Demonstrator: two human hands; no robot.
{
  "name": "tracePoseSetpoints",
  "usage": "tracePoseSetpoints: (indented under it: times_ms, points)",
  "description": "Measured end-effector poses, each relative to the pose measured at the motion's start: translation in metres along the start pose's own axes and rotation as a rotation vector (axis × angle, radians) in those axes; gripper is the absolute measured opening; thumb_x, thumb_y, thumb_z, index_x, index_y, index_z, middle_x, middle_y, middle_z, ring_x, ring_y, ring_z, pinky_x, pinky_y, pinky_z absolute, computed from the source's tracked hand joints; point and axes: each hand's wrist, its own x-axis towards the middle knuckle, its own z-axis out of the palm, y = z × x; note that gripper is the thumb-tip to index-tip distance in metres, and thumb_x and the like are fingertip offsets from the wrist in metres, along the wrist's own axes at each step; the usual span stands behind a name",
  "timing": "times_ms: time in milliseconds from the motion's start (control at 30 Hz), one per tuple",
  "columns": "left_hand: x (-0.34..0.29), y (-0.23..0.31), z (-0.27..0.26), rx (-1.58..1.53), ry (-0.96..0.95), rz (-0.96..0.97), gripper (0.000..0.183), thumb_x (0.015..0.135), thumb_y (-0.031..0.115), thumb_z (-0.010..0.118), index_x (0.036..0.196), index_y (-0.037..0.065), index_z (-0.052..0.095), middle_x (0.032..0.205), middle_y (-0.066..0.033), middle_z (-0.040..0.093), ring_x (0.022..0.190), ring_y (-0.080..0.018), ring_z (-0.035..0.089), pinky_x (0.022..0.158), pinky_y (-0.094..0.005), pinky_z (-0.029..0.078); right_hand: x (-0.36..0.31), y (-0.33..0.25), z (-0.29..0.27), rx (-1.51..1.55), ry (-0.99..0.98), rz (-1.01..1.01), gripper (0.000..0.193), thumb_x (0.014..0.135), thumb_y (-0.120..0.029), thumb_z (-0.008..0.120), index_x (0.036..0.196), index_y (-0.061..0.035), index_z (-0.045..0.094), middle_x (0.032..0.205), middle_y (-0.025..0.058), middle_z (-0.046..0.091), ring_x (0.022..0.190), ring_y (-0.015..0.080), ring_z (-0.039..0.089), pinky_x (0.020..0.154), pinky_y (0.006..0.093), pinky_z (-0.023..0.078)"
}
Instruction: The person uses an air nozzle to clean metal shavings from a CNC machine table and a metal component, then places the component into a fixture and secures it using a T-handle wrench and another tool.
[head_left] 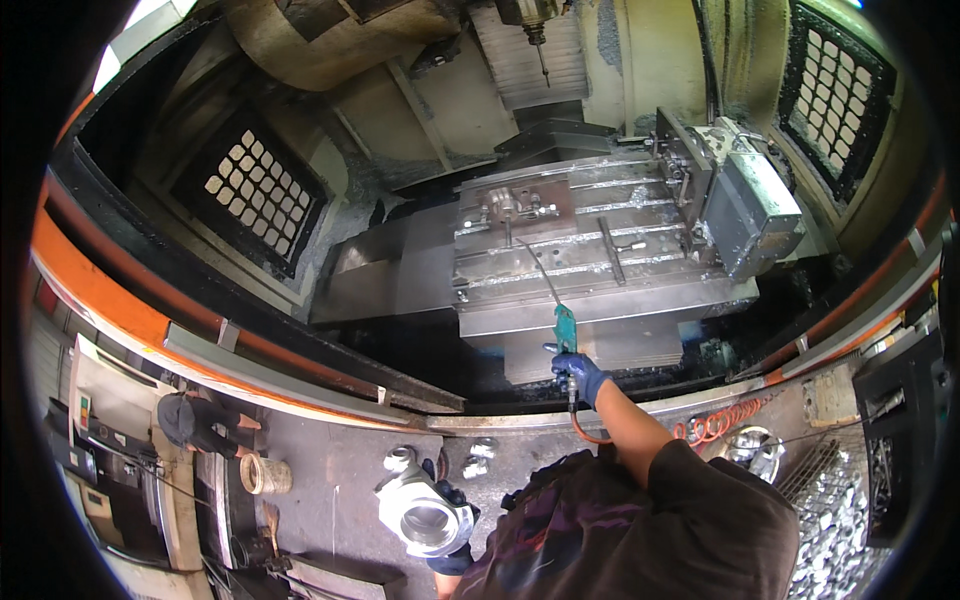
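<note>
Right hand (582,374), blue-gloved, is closed around a teal blow gun (566,326) in the head view; left hand (455,492), dark-gloved, grips a silvery metal casting (424,493) by its side. The gun is over the machine's front edge, its thin nozzle (541,268) reaching toward the fixture (506,205); the casting is outside the enclosure, low and to the left of the torso. Handling, judged by look: the gun is probably light and stiff, best taken by the handle, with the slender nozzle its likely weak point and the hose adding some drag. The casting appears rigid and fairly heavy, possibly slick if oily; its outer wall or the rim of its round bore should give the surest hold. Surface: the slotted machine table (660,262) is metal, strewn with bright chips, and carries a grey boxed unit (755,215) at the right. Room: a bucket (265,475) and a co-worker (195,420) are at left; an orange coiled hose (720,420) and a heap of metal pieces (830,540) are at right.
</note>
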Motion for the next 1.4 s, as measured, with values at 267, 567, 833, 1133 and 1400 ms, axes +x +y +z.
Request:
tracePoseSetpoints:
  times_ms: [267, 567, 833, 1133, 1400]
  points:
    - [0.008, 0.013, 0.009, 0.032, 0.006, -0.011, 0.045, 0.071, 0.016, 0.065, 0.111, -0.001, 0.057, 0.094, -0.01, 0.061, 0.085, -0.0228, 0.057, 0.077, -0.0327, 0.045, 0.02, -0.024, 0.0, 0.048, -0.036, 0.03, 0.053, 0.084, -0.014, 0.058, 0.135, -0.0204, 0.045, 0.063, -0.0015, 0.048, 0.048, 0.0097, 0.043, 0.045, 0.0261, 0.039]
    - [0.009, 0.016, 0.021, 0.019, -0.002, -0.012, 0.045, 0.072, 0.016, 0.065, 0.112, -0.002, 0.056, 0.093, -0.0096, 0.06, 0.083, -0.0215, 0.057, 0.076, -0.0321, 0.045, -0.02, 0.029, 0.001, -0.046, 0.192, -0.098, 0.03, 0.083, -0.007, 0.059, 0.113, -0.0083, 0.056, 0.065, 0.0023, 0.052, 0.051, 0.014, 0.048, 0.048, 0.0305, 0.042]
    - [0.005, 0.004, 0.011, -0.004, 0.012, -0.004, 0.046, 0.072, 0.016, 0.065, 0.113, -0.002, 0.055, 0.092, -0.0092, 0.06, 0.081, -0.0204, 0.057, 0.075, -0.0315, 0.045, -0.014, 0.029, 0.0, -0.122, 0.2, -0.172, 0.041, 0.083, -0.004, 0.058, 0.123, -0.0115, 0.058, 0.061, 0.0016, 0.051, 0.048, 0.0126, 0.046, 0.043, 0.029, 0.039]
    - [-0.01, -0.025, -0.016, -0.035, 0.037, -0.028, 0.046, 0.072, 0.017, 0.065, 0.114, -0.002, 0.055, 0.09, -0.0088, 0.06, 0.079, -0.0191, 0.057, 0.073, -0.0309, 0.045, 0.005, 0.029, 0.009, -0.322, 0.369, -0.206, 0.043, 0.082, 0.0, 0.056, 0.122, -0.0127, 0.059, 0.058, 0.0019, 0.05, 0.046, 0.0125, 0.045, 0.042, 0.0285, 0.038]
    - [-0.03, -0.054, -0.032, -0.085, 0.047, -0.041, 0.047, 0.073, 0.017, 0.065, 0.114, -0.002, 0.054, 0.089, -0.0085, 0.059, 0.077, -0.018, 0.056, 0.072, -0.0303, 0.045, -0.019, 0.056, 0.025, -0.239, 0.433, -0.442, 0.045, 0.08, 0.002, 0.057, 0.119, -0.0188, 0.063, 0.055, -0.0012, 0.047, 0.042, 0.0098, 0.041, 0.04, 0.027, 0.032]
